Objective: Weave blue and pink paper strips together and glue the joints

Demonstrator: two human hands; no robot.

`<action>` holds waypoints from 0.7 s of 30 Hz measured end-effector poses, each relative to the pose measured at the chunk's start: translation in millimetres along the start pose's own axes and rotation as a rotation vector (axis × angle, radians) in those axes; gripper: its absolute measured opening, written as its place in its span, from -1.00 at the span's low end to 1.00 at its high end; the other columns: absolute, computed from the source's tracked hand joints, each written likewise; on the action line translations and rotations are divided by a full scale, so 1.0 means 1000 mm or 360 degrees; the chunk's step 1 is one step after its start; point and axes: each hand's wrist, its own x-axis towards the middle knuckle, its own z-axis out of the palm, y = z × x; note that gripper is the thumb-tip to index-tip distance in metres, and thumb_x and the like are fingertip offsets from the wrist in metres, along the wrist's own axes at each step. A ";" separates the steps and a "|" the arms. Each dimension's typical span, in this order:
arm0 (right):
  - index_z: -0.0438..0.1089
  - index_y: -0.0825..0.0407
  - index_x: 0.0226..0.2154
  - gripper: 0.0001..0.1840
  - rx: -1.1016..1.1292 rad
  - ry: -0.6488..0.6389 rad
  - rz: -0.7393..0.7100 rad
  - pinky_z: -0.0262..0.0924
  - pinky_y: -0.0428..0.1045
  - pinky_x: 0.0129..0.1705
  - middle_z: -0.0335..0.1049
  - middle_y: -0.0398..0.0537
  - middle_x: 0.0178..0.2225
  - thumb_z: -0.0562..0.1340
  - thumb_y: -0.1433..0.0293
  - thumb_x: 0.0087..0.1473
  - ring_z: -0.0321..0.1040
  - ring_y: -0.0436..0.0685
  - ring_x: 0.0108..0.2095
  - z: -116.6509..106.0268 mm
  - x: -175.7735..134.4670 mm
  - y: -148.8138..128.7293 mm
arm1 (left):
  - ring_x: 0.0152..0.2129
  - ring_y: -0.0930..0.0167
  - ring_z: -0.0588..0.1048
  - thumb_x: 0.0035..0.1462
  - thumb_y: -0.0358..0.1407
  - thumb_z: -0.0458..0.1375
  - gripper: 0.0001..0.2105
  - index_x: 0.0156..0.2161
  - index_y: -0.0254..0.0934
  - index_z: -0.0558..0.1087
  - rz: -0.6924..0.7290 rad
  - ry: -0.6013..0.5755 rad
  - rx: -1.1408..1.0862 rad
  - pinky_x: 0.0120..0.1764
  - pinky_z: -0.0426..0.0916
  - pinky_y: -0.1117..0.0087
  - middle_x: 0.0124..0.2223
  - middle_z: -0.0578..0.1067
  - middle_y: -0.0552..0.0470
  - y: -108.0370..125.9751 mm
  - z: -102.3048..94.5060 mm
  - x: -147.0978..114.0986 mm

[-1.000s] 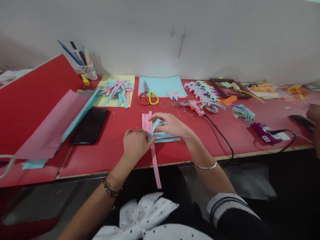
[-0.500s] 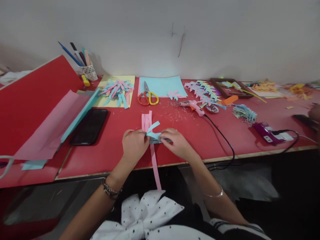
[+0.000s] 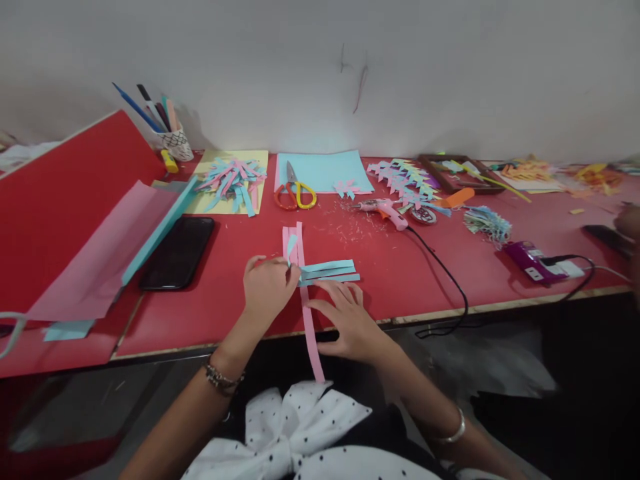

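Note:
Pink paper strips (image 3: 300,243) and light-blue paper strips (image 3: 333,268) cross each other on the red table. My left hand (image 3: 270,283) is closed at the crossing, its thumb and fingertips pinching the strips there and hiding part of them. Toward the right, the blue lengths lie side by side. One long pink strip (image 3: 311,340) runs down from the crossing over the table's front edge. Beside it is my right hand (image 3: 353,323), fingers spread and thumb apart, with its fingertips close to the pink and blue paper; whether they touch it I cannot tell.
Scissors (image 3: 296,193) lie on blue paper behind the strips. A pink glue gun (image 3: 385,208) with a black cord rests at right, near a purple power socket box (image 3: 533,263). A black phone (image 3: 180,253) is at left. Another person's hand (image 3: 627,221) shows at far right.
My right hand has let go of the blue strip and moved down toward the hanging pink strip. The blue lengths now lie out to the right, while a short blue end points upward.

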 end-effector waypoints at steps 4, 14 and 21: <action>0.27 -0.01 -0.14 -0.70 0.0226 0.0219 0.0145 -0.19 0.17 0.07 0.32 0.03 -0.10 0.04 0.38 0.03 0.18 0.14 -0.04 -0.021 0.018 0.020 | -0.60 0.37 0.43 0.07 -0.28 -0.16 -0.61 -0.59 -0.31 0.44 0.0014 0.0038 0.0003 -0.13 0.19 0.25 -0.54 0.51 -0.06 -0.002 0.002 -0.001; 0.38 0.00 -0.39 -0.79 -0.0267 0.0117 0.0362 -0.40 0.30 0.05 0.31 -0.03 -0.15 0.05 0.52 0.02 0.22 0.15 -0.10 -0.031 0.064 0.036 | -0.56 0.35 0.46 0.06 -0.30 -0.12 -0.66 -0.58 -0.29 0.43 0.0031 0.0070 -0.0023 -0.19 0.22 0.27 -0.54 0.51 -0.04 -0.004 0.003 -0.004; 0.40 0.06 -0.41 -0.75 -0.0515 -0.0255 0.0139 -0.22 0.12 -0.04 0.40 -0.01 -0.33 0.02 0.53 0.04 0.28 0.12 -0.25 -0.054 0.085 0.017 | -0.56 0.35 0.44 0.02 -0.09 -0.04 -0.63 -0.58 -0.27 0.46 0.0056 0.0071 -0.0127 -0.21 0.20 0.24 -0.50 0.52 -0.04 0.000 0.003 -0.003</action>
